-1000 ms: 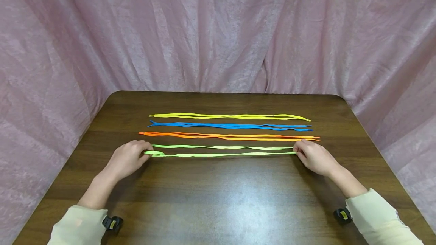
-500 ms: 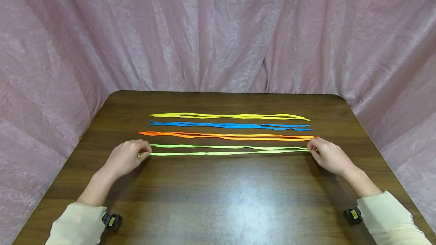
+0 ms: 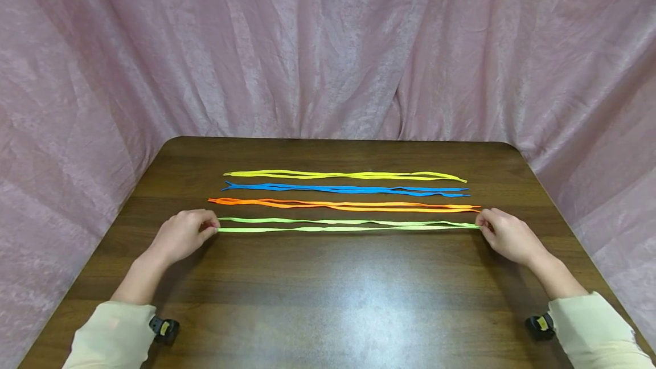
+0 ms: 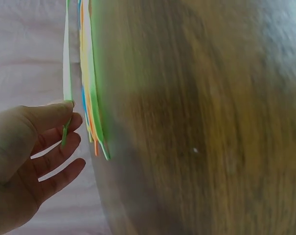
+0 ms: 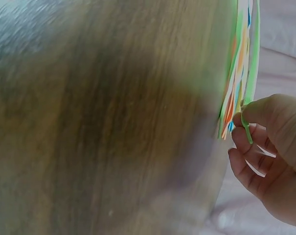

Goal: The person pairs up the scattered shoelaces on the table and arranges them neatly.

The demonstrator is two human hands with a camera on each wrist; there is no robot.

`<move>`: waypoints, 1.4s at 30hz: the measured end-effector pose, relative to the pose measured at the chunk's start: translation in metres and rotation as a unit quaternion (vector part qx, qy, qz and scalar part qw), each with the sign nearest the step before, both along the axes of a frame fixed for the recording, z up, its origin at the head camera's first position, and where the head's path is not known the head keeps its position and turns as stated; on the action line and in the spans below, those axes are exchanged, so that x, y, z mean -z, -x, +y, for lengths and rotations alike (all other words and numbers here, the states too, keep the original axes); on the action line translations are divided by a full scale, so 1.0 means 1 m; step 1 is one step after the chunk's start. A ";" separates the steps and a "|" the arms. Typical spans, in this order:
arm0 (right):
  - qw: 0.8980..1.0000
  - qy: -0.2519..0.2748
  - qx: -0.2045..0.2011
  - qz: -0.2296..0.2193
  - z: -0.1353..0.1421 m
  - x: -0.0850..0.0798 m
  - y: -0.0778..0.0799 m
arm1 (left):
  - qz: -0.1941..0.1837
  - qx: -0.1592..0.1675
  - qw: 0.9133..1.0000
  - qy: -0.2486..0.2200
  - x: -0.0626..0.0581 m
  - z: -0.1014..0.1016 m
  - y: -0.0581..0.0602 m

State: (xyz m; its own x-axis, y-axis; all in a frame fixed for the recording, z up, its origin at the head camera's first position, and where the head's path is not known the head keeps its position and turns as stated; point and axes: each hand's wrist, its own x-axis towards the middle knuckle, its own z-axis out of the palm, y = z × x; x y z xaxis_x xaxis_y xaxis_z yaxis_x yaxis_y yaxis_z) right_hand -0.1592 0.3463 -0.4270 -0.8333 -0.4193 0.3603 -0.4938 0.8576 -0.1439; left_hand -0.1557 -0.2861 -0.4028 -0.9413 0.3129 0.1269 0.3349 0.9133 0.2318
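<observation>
A light green shoelace [image 3: 266,230] stretches across the table in two nearly parallel strands that come together toward the right. At its left end, thumb and forefinger of my left hand [image 3: 179,237] pinch the lace. My right hand [image 3: 509,236] pinches the opposite end in the same manner. In the left wrist view, a short green tip [image 4: 64,137] pokes out below the pinch, while another green strand [image 4: 94,93] lies beside the other laces. A green tip [image 5: 248,134] also hangs under the fingers in the right wrist view.
Beyond the green lace lie an orange lace [image 3: 220,202], a blue lace [image 3: 338,189] and a yellow lace [image 3: 246,175], roughly parallel. They rest on a brown wooden table [image 3: 287,289] with rounded far corners. Pink curtains [image 3: 328,50] hang behind it.
My right hand has slid rightward along the green lace to its end. My left hand has moved slightly left, and the small loop beside it is gone. The strands look straighter.
</observation>
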 end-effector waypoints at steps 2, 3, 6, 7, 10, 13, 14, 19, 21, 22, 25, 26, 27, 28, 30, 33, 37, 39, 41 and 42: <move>1.000 0.000 0.000 0.002 0.002 0.001 0.000 | -0.004 -0.004 1.000 0.001 0.001 -0.003 0.001; 1.000 0.000 0.000 0.003 0.003 0.001 0.000 | -0.006 -0.006 1.000 0.002 0.001 -0.004 0.001; 1.000 0.001 -0.002 0.005 0.005 0.001 -0.001 | -0.013 -0.011 1.000 0.004 0.002 -0.007 0.002; 1.000 0.001 -0.002 0.005 0.006 0.002 -0.001 | -0.013 -0.012 1.000 0.005 0.002 -0.008 0.003; 1.000 0.002 -0.002 0.001 0.006 0.002 0.000 | -0.014 -0.013 1.000 0.005 0.003 -0.011 0.005; 1.000 0.002 -0.002 -0.004 0.005 0.003 0.001 | -0.016 -0.015 1.000 0.005 0.004 -0.013 0.008; 1.000 0.001 -0.002 -0.003 0.005 0.003 0.001 | -0.017 -0.017 1.000 0.005 0.005 -0.013 0.009; 1.000 0.001 -0.004 0.009 0.003 0.003 0.004 | -0.025 -0.026 0.999 0.011 0.005 -0.015 0.013; 1.000 0.001 -0.004 0.013 0.002 0.003 0.005 | -0.027 -0.028 0.999 0.013 0.004 -0.015 0.015; 1.000 0.001 -0.004 0.014 0.002 0.002 0.006 | -0.028 -0.030 0.999 0.014 0.004 -0.016 0.016; 1.000 -0.001 0.001 0.008 0.001 0.002 0.007 | -0.033 -0.032 0.999 0.018 0.003 -0.017 0.019; 1.000 -0.001 0.003 0.005 0.001 0.001 0.008 | -0.038 -0.032 0.999 0.020 0.003 -0.017 0.020; 1.000 -0.002 0.005 0.002 0.000 0.001 0.009 | -0.041 -0.033 0.998 0.021 0.003 -0.017 0.021; 1.000 -0.002 0.006 -0.001 0.000 0.001 0.009 | -0.044 -0.033 0.998 0.022 0.003 -0.018 0.022; 1.000 -0.003 0.008 -0.006 -0.001 0.002 0.010 | -0.051 -0.034 0.998 0.025 0.004 -0.019 0.024; 1.000 -0.005 0.014 -0.013 -0.003 0.002 0.010 | -0.055 -0.038 0.997 0.026 0.005 -0.020 0.026; 1.000 -0.004 0.018 -0.019 -0.005 0.002 0.009 | -0.060 -0.044 0.997 0.028 0.005 -0.019 0.028; 1.000 -0.004 0.015 -0.015 -0.006 0.003 0.009 | -0.064 -0.048 0.996 0.028 0.004 -0.019 0.029; 1.000 -0.004 0.010 -0.006 -0.006 0.004 0.010 | -0.066 -0.050 0.996 0.029 0.005 -0.018 0.029; 1.000 -0.005 0.007 0.000 -0.006 0.005 0.010 | -0.066 -0.051 0.996 0.029 0.005 -0.018 0.029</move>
State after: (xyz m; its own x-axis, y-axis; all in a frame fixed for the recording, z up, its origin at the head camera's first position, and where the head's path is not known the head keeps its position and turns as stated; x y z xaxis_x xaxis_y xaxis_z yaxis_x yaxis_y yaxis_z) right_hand -0.1691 0.3407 -0.4316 -0.8394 -0.4109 0.3557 -0.4815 0.8658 -0.1361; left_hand -0.1849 -0.3041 -0.4077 -0.9758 0.2182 -0.0152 0.2100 0.9540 0.2139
